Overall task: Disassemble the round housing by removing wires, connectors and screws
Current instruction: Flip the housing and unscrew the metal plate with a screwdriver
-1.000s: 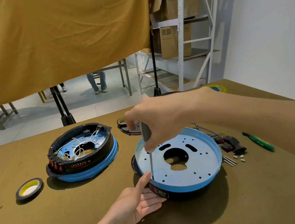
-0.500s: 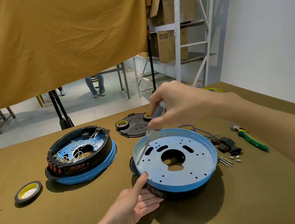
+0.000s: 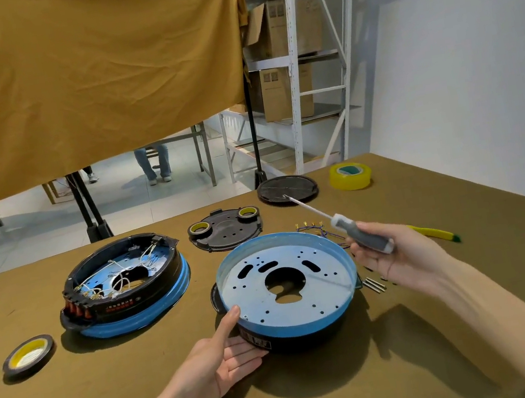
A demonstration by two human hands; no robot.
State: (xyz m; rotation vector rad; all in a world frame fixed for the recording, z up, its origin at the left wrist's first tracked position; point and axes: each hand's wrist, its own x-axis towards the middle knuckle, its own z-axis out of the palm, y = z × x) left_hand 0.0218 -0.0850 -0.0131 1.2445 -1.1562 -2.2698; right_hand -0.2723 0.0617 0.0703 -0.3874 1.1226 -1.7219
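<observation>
Left hand (image 3: 222, 358) steadies the round housing (image 3: 286, 288) (fingers straight); right hand (image 3: 399, 256) grips a screwdriver (image 3: 361, 234).

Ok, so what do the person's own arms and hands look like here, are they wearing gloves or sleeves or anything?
Nothing worn is visible. The left hand and the right hand are both bare, without gloves. Both forearms are uncovered as far as the frame shows, so no sleeve or cuff is in view. No watch, ring, strap or bracelet shows on either wrist or on the fingers, and there are no markings, cables or tape on them.
</observation>
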